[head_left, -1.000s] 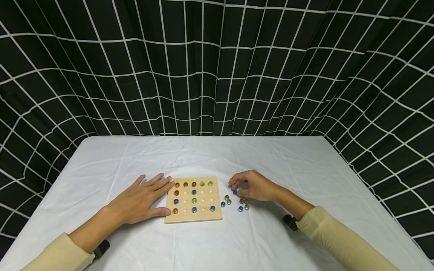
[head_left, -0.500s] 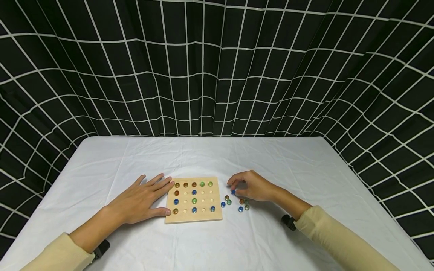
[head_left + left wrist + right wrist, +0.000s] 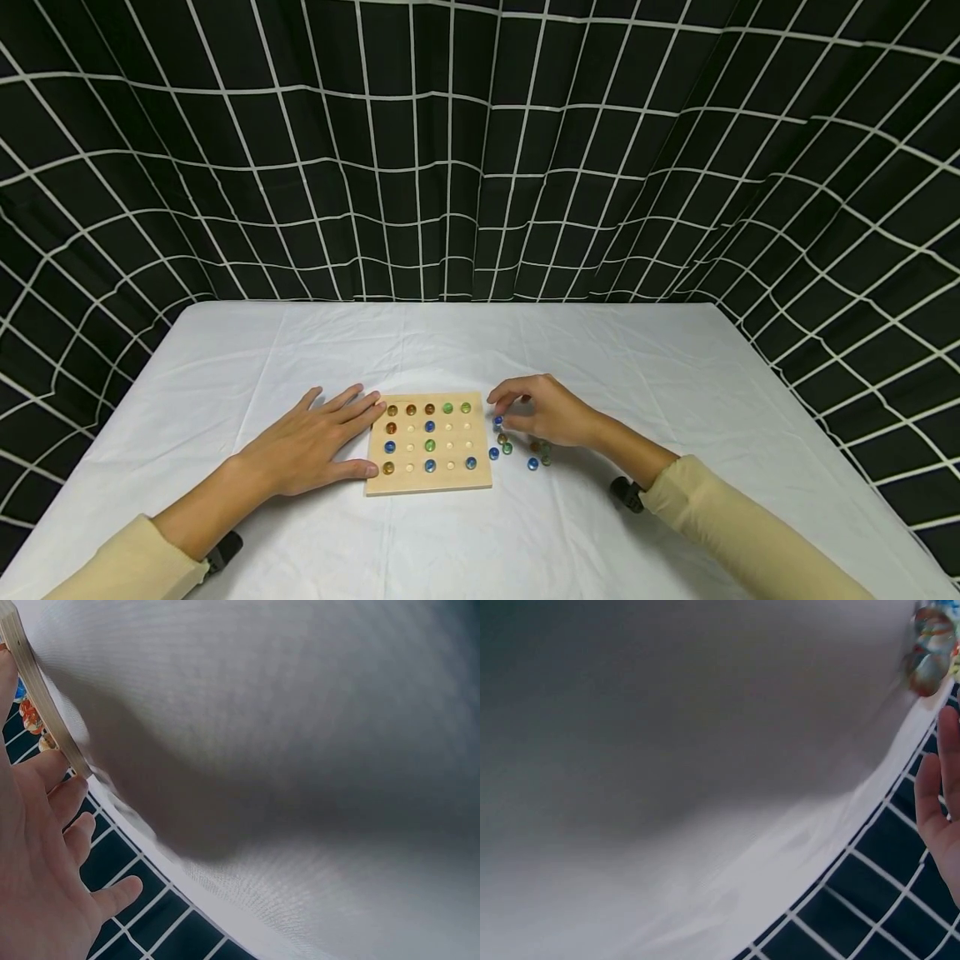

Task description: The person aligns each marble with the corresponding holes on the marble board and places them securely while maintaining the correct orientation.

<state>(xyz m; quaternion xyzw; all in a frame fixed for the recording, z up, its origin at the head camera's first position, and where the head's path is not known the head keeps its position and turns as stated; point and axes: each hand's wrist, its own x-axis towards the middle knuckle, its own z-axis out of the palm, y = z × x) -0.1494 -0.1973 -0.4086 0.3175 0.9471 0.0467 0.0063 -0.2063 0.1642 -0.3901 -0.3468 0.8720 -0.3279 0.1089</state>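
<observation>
A square wooden board (image 3: 428,482) with a grid of holes lies on the white table; several orange, blue and green marbles sit in it. My left hand (image 3: 315,442) rests flat on the cloth with straight fingers, thumb and fingertips touching the board's left edge (image 3: 34,682). My right hand (image 3: 536,408) hovers just right of the board and pinches a blue marble (image 3: 498,421) in its fingertips. Several loose marbles (image 3: 532,462) lie on the cloth under and beside that hand; some appear blurred in the right wrist view as marbles (image 3: 928,652).
The white tablecloth (image 3: 480,350) covers the whole table. A black curtain with a white grid (image 3: 480,150) hangs behind and at both sides. Cloth stretches bare beyond the board and toward the front edge.
My right hand has lifted the blue marble from the loose group and moved it left toward the board's right edge. My left hand has stayed still.
</observation>
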